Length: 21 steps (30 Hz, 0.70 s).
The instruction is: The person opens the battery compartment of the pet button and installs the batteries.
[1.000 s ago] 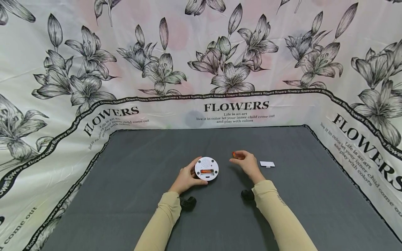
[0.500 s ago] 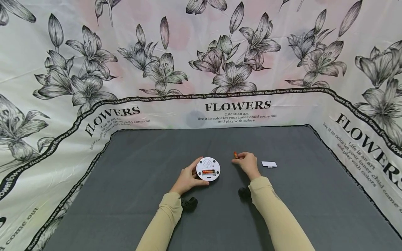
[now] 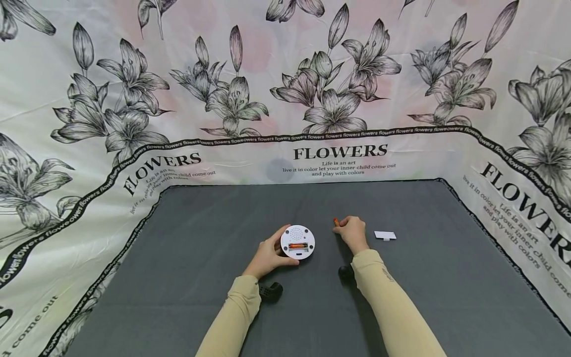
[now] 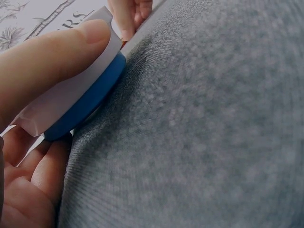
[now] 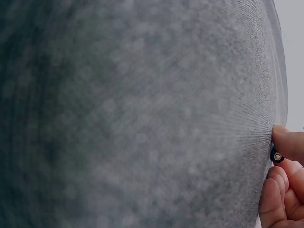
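Note:
My left hand (image 3: 267,253) grips a round white device (image 3: 297,234) by its left side, thumb below and fingers above. Its underside faces up, showing dark feet, a patch of small holes and a battery compartment with an orange battery (image 3: 298,246) inside. In the left wrist view the thumb lies across the device's white body (image 4: 71,90), above a blue band (image 4: 92,99). To the right, my right hand (image 3: 352,234) pinches a second orange battery (image 3: 336,222) between thumb and fingers, close over the cloth. That battery's end (image 5: 277,156) shows between the fingertips in the right wrist view.
A small white battery cover (image 3: 385,235) with a tab lies right of the right hand. Grey cloth (image 3: 214,223) covers the work surface, bordered by white fabric (image 3: 250,166) printed with flowers and lettering. Dark wrist-worn pieces (image 3: 270,292) hang below both wrists.
The right hand and forearm have shifted slightly left relative to the cover, and the pinched battery has turned in the fingertips. The left hand holds the device almost still. The head view drifted a little.

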Motion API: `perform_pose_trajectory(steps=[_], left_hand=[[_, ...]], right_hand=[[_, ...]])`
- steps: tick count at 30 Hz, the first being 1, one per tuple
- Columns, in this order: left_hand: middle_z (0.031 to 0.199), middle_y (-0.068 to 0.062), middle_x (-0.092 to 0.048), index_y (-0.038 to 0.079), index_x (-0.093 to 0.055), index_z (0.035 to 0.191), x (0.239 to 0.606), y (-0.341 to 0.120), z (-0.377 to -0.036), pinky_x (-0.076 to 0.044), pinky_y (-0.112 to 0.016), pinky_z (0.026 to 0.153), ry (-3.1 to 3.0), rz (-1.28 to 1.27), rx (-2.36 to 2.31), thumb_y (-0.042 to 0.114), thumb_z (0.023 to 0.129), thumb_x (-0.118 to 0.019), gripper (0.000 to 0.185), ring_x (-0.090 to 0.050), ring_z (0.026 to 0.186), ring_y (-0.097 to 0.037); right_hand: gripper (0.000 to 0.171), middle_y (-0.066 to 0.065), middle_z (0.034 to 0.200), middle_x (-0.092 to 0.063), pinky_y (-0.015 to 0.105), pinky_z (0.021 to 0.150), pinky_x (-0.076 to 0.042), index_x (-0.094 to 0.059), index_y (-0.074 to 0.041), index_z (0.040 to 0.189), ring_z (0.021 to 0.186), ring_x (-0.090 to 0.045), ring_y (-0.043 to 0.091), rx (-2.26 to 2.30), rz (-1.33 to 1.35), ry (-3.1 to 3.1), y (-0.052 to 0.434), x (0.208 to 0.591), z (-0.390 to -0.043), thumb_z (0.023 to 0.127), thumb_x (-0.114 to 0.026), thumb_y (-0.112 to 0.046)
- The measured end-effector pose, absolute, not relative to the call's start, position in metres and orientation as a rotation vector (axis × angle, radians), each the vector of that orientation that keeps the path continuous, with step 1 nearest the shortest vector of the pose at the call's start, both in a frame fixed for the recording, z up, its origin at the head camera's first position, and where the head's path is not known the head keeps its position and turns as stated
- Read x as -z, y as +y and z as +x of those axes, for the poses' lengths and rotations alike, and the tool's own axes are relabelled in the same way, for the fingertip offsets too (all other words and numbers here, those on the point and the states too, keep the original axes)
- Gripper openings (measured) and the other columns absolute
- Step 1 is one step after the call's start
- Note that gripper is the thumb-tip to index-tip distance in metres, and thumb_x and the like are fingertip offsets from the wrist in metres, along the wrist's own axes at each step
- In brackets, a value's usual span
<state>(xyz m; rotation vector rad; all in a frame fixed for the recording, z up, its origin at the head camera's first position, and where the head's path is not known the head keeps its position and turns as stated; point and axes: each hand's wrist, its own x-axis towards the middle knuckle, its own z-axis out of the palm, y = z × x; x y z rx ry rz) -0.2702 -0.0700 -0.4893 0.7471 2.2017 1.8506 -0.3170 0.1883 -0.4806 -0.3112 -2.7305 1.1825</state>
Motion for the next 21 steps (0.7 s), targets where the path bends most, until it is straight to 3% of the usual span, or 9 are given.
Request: perform_pose_trajectory(steps=[8,13,16,21], left_hand=[[0.135,-0.012,-0.045,0.012,-0.031,0.145,0.491,-0.071,-0.27,-0.047,-0.029,0.088,2.188,0.736,-1.862,0.001,0.067,-0.082,0.095,-0.05,0.117,-0.019],[0.134,-0.011,-0.046,0.012,-0.031,0.145,0.492,-0.071,-0.269,-0.047,-0.028,0.088,2.191,0.738,-1.86,0.001,0.066,-0.083,0.095,-0.051,0.116,-0.018],[0.134,-0.012,-0.046,0.013,-0.031,0.145,0.492,-0.071,-0.269,-0.047,-0.028,0.087,2.192,0.74,-1.865,0.001,0.066,-0.083,0.095,-0.051,0.116,-0.018],[0.134,-0.012,-0.047,0.013,-0.031,0.145,0.49,-0.07,-0.27,-0.047,-0.029,0.088,2.211,0.739,-1.859,0.002,0.067,-0.083,0.095,-0.051,0.117,-0.018]], right_hand=[[0.01,0.013,0.077,-0.064,0.038,0.061,-0.047,-0.069,0.003,0.077,0.071,-0.056,0.027,-1.228,-0.28,-2.709,0.194,0.482,-0.315,0.076,-0.07,-0.007],[0.018,0.011,0.08,-0.064,0.028,0.054,-0.044,-0.071,0.004,0.087,0.066,-0.055,0.019,-1.478,-0.293,-2.669,0.197,0.481,-0.31,0.08,-0.07,-0.012],[0.023,0.012,0.087,-0.064,0.028,0.058,-0.046,-0.07,0.004,0.094,0.068,-0.057,0.018,-1.619,-0.266,-2.647,0.195,0.477,-0.307,0.082,-0.07,-0.015],[0.026,0.014,0.098,-0.064,0.039,0.071,-0.049,-0.069,0.003,0.101,0.079,-0.06,0.028,-1.773,-0.126,-2.619,0.181,0.465,-0.305,0.083,-0.069,-0.016]])
